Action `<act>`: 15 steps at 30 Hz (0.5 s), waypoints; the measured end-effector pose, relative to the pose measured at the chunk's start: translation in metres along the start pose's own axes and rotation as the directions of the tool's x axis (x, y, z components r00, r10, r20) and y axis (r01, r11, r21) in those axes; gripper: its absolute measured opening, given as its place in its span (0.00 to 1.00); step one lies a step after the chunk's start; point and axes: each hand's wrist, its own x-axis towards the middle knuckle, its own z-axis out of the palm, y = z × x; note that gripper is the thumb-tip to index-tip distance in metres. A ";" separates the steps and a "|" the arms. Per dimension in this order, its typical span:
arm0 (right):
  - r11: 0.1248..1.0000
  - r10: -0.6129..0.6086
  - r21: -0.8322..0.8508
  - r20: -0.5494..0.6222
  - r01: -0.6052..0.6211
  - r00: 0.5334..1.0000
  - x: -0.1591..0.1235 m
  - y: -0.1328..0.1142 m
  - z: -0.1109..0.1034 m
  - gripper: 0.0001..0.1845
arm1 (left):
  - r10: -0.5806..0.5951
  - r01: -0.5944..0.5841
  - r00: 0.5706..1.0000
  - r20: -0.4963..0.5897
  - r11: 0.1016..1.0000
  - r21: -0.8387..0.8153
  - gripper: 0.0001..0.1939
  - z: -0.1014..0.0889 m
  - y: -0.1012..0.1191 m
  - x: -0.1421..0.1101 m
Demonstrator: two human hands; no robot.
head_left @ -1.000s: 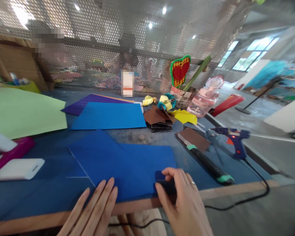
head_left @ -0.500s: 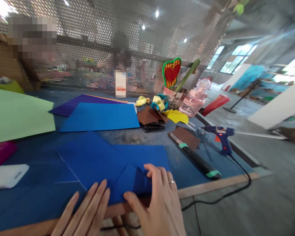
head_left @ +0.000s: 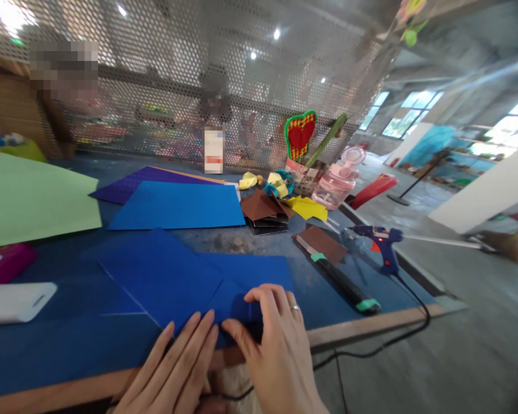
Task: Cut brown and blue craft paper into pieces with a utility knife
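Note:
In the head view, a dark blue sheet of paper (head_left: 155, 276) lies turned at an angle near the table's front edge, over another blue sheet (head_left: 259, 267). My left hand (head_left: 176, 362) rests flat on the lower part of the paper, its fingers stretched out. Beside it on the right, my right hand (head_left: 276, 339) curls over the folded lower right part, with thumb and fingertips gripping the paper. A ring shows on one finger. The fold under my right hand is partly hidden.
Right of my hands lie a utility knife (head_left: 339, 282), brown paper (head_left: 323, 244) and a glue gun (head_left: 382, 241) with its cord over the table edge. Behind are a lighter blue sheet (head_left: 181, 207), brown and black pieces (head_left: 263, 213) and a pink bottle (head_left: 336, 184). A white case (head_left: 17, 302) lies left.
My left hand has slid right along the paper, closer to my right hand. The folded flap under my right hand now lies flatter. The view has shifted slightly.

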 end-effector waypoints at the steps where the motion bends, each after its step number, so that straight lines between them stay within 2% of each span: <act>1: 1.000 -0.007 -0.002 -0.015 0.007 1.000 0.001 0.000 0.000 0.19 | 0.011 -0.011 1.000 0.010 1.000 0.014 0.32 0.000 -0.002 0.001; 6: 0.997 -0.069 0.036 -0.060 0.071 0.996 0.001 0.000 0.000 0.13 | 0.011 -0.012 1.000 0.020 0.999 0.030 0.35 0.003 0.000 0.007; 12: 0.991 0.087 0.094 0.082 -0.094 0.993 0.004 -0.002 -0.001 0.18 | -0.062 0.063 0.998 -0.024 0.998 0.005 0.32 0.006 0.006 0.008; 15: 0.987 0.130 0.073 0.152 -0.143 0.980 0.011 0.000 -0.005 0.18 | -0.054 0.055 0.995 -0.078 0.998 0.002 0.30 0.009 0.006 0.006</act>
